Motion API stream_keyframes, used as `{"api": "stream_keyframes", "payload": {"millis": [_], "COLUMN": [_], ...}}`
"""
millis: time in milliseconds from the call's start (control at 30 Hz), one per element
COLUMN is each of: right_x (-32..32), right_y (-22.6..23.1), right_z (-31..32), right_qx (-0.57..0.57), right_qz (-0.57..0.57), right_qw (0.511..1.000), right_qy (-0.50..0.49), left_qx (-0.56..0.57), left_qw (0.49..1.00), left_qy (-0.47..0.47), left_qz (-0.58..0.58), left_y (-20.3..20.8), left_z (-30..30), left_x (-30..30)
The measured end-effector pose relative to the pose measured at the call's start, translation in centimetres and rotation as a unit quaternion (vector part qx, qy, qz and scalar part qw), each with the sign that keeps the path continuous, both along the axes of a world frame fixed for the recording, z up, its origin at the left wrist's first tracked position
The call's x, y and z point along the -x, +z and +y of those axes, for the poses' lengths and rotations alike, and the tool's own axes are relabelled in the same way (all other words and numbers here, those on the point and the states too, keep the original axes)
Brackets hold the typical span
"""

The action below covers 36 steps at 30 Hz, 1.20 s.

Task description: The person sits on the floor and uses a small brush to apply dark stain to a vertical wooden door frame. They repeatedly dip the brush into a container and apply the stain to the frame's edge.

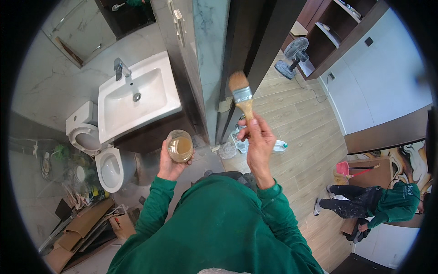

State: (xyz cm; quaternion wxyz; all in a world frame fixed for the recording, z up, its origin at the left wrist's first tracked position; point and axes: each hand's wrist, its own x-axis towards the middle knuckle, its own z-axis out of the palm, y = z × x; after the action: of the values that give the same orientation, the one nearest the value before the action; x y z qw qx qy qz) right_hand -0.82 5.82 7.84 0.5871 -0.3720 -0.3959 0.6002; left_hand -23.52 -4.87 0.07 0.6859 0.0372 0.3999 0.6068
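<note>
My right hand (261, 142) grips the wooden handle of a flat paintbrush (242, 91), its bristles pointing up and away from me. Behind the bristles stands a dark brown door frame (253, 41); whether they touch it I cannot tell. In my left hand (171, 164) is a clear glass jar (180, 146) with cloudy tan liquid inside. The fingers wrap around the jar from below and the side. Jar and brush are apart, with the brush farther out and to the right.
To the left are a white sink (141, 98), a toilet (109, 170) and stacked cardboard (84, 226). Plastic items (242, 139) lie on the floor by the doorway. Beyond it stands a fan (294, 57). At right, another person (374, 203) in green bends near a pink dustpan (342, 168).
</note>
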Motion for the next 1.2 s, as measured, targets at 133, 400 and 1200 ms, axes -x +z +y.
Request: {"api": "stream_keyframes", "payload": {"millis": [133, 400, 1200], "right_x": [0.3, -7.5, -20.6], "right_y": [-5.4, -7.3, -25.3], "right_z": [0.2, -4.7, 2.4], "right_qx": [0.102, 0.138, -0.147], "right_qz": [-0.052, -0.120, -0.472], "right_qw": [0.993, 0.982, 0.865], "right_qy": [0.011, 0.041, 0.089], "left_qx": [0.011, 0.030, 0.111], "left_qw": [1.000, 0.999, 0.991], "left_qy": [-0.007, -0.026, -0.075], "left_qz": [0.004, 0.005, -0.030], "left_y": [-0.4, -1.1, -17.0], "left_z": [-0.1, 1.4, 12.3], "left_x": [-0.1, -3.1, -27.5]}}
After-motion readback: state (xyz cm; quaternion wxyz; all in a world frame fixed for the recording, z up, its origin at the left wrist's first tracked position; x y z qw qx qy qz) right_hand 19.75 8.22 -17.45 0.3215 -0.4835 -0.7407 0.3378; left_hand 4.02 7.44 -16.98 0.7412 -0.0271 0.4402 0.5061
